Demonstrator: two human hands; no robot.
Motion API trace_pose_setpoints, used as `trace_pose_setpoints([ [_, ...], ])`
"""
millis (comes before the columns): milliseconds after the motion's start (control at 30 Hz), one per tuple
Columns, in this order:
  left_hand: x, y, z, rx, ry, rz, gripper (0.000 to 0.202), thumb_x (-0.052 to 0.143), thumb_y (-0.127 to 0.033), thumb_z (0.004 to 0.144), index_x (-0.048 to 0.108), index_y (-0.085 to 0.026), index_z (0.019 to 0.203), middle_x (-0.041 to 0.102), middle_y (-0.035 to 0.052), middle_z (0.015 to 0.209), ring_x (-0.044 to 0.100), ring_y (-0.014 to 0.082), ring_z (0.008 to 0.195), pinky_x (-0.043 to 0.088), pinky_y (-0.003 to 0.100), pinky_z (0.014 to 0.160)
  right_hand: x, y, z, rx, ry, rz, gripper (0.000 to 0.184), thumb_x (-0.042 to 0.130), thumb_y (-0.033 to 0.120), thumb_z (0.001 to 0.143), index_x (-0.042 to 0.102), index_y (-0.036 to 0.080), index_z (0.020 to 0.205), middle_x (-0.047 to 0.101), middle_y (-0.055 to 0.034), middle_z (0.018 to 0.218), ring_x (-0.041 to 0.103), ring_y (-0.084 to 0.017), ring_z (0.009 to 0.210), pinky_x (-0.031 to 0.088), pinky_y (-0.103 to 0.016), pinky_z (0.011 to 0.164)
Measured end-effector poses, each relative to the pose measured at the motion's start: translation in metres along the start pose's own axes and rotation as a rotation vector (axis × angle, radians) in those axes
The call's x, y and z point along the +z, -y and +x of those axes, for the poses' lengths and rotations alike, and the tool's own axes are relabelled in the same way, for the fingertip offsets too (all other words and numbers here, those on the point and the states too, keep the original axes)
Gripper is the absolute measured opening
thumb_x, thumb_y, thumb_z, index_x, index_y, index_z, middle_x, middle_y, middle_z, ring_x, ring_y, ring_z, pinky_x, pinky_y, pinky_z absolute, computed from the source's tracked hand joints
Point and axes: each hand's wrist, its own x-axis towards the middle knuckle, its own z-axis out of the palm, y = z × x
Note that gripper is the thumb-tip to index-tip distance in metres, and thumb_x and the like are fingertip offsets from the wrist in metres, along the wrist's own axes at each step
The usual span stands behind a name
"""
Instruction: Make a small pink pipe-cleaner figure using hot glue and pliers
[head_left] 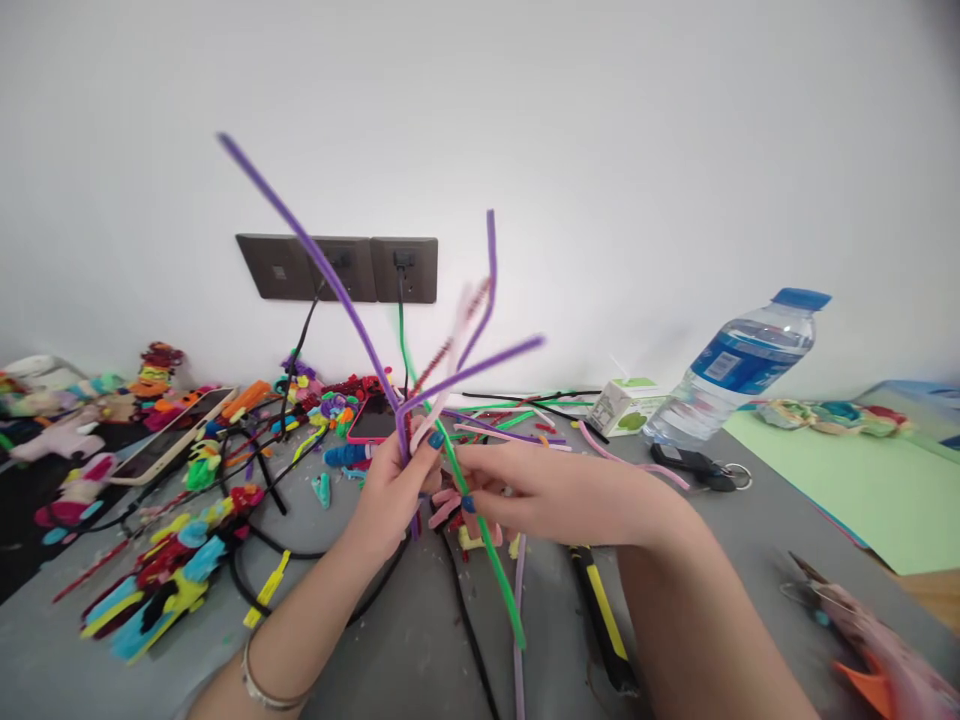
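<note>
My left hand (401, 485) is closed around a bundle of fuzzy pipe cleaners in front of me. Long purple pipe cleaners (315, 255) fan upward and outward from its grip, along with a dark red pipe cleaner (433, 365) and a pale pink one. Beside it, my right hand (517, 490) pinches a green pipe cleaner (501, 575) that crosses the bundle and slants down to the right. Where the strands meet, the fingers partly hide them.
Pipe-cleaner figures (157, 570) and black cables crowd the left, near a phone (176, 435). To the right are a tilted water bottle (739, 365), a drink carton (622, 405), keys (697, 468), a yellow-black cutter (602, 615), pliers (847, 610) and green paper (840, 490). Wall sockets (337, 268) sit behind.
</note>
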Motion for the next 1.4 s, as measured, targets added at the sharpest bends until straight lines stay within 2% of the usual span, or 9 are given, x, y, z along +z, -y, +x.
trace_pose_setpoints([
  [267, 0.0, 0.003, -0.002, -0.058, -0.041, 0.069, 0.026, 0.071, -0.039, 0.078, 0.057, -0.018, 0.082, 0.043, -0.0048, 0.062, 0.037, 0.0072, 0.052, 0.032, 0.02, 0.048, -0.001, -0.022, 0.018, 0.01, 0.214, 0.291, 0.008, 0.043, 0.015, 0.085, 0.048, 0.021, 0.083, 0.062, 0.0035, 0.063, 0.061, -0.012, 0.059, 0.048, -0.022, 0.059],
  [367, 0.003, -0.002, -0.001, -0.081, -0.05, -0.014, 0.02, 0.062, -0.034, 0.083, 0.052, -0.018, 0.076, 0.049, -0.0032, 0.065, 0.038, 0.0072, 0.051, 0.032, 0.02, 0.046, -0.012, -0.04, 0.012, 0.061, 0.075, 0.164, 0.014, 0.046, 0.024, 0.088, 0.056, 0.019, 0.08, 0.061, 0.0013, 0.066, 0.056, -0.013, 0.06, 0.044, -0.022, 0.058],
  [467, 0.005, -0.008, 0.0, -0.051, -0.029, -0.078, 0.025, 0.061, -0.035, 0.084, 0.045, -0.019, 0.073, 0.046, -0.005, 0.055, 0.037, 0.0075, 0.047, 0.033, 0.02, 0.046, -0.026, -0.07, 0.004, 0.381, -0.211, -0.092, 0.027, 0.043, 0.026, 0.089, 0.063, 0.017, 0.071, 0.05, 0.0009, 0.056, 0.042, -0.012, 0.051, 0.034, -0.024, 0.051],
  [533, 0.006, -0.01, 0.0, -0.069, -0.021, -0.098, 0.027, 0.062, -0.038, 0.084, 0.043, -0.02, 0.076, 0.043, -0.0071, 0.05, 0.038, 0.008, 0.043, 0.034, 0.02, 0.045, -0.032, -0.09, 0.002, 0.548, -0.202, -0.131, 0.027, 0.046, 0.027, 0.087, 0.067, 0.017, 0.071, 0.046, 0.0011, 0.053, 0.036, -0.012, 0.048, 0.03, -0.026, 0.049],
  [667, 0.005, -0.007, -0.001, -0.145, 0.011, -0.128, 0.028, 0.064, -0.041, 0.084, 0.045, -0.02, 0.085, 0.042, -0.0092, 0.051, 0.036, 0.006, 0.039, 0.029, 0.019, 0.042, -0.033, -0.109, 0.008, 0.5, -0.092, -0.116, 0.024, 0.052, 0.027, 0.082, 0.073, 0.018, 0.074, 0.046, 0.0016, 0.054, 0.036, -0.012, 0.051, 0.029, -0.026, 0.052],
  [833, 0.004, -0.008, 0.002, -0.156, 0.014, -0.148, 0.032, 0.068, -0.041, 0.081, 0.044, -0.02, 0.083, 0.037, -0.0104, 0.053, 0.031, 0.003, 0.038, 0.025, 0.017, 0.042, -0.027, -0.108, 0.016, 0.437, -0.147, -0.134, 0.022, 0.058, 0.013, 0.069, 0.073, 0.021, 0.083, 0.056, 0.0026, 0.066, 0.047, -0.013, 0.06, 0.035, -0.024, 0.057],
  [967, 0.002, -0.011, 0.003, -0.162, 0.003, -0.168, 0.03, 0.067, -0.038, 0.083, 0.044, -0.019, 0.08, 0.034, -0.0106, 0.053, 0.029, 0.0024, 0.039, 0.026, 0.017, 0.042, -0.022, -0.11, 0.022, 0.562, -0.069, -0.151, 0.033, 0.057, 0.005, 0.061, 0.074, 0.023, 0.084, 0.059, 0.0024, 0.067, 0.054, -0.013, 0.062, 0.036, -0.022, 0.056],
  [1233, 0.001, -0.011, 0.004, -0.182, 0.005, -0.155, 0.027, 0.065, -0.037, 0.085, 0.046, -0.018, 0.08, 0.032, -0.0105, 0.053, 0.027, 0.0027, 0.04, 0.026, 0.018, 0.042, -0.018, -0.114, 0.027, 0.576, -0.059, -0.188, 0.02, 0.059, 0.008, 0.063, 0.072, 0.02, 0.073, 0.069, -0.0011, 0.072, 0.06, -0.016, 0.067, 0.039, -0.025, 0.059],
  [1400, 0.0, -0.01, 0.003, -0.203, 0.031, -0.085, 0.028, 0.065, -0.04, 0.083, 0.047, -0.018, 0.082, 0.032, -0.0107, 0.055, 0.025, 0.0029, 0.041, 0.025, 0.018, 0.043, -0.029, -0.114, 0.009, 0.496, -0.133, -0.176, 0.015, 0.059, 0.011, 0.07, 0.071, 0.018, 0.076, 0.069, -0.0031, 0.078, 0.06, -0.017, 0.074, 0.041, -0.025, 0.063],
])
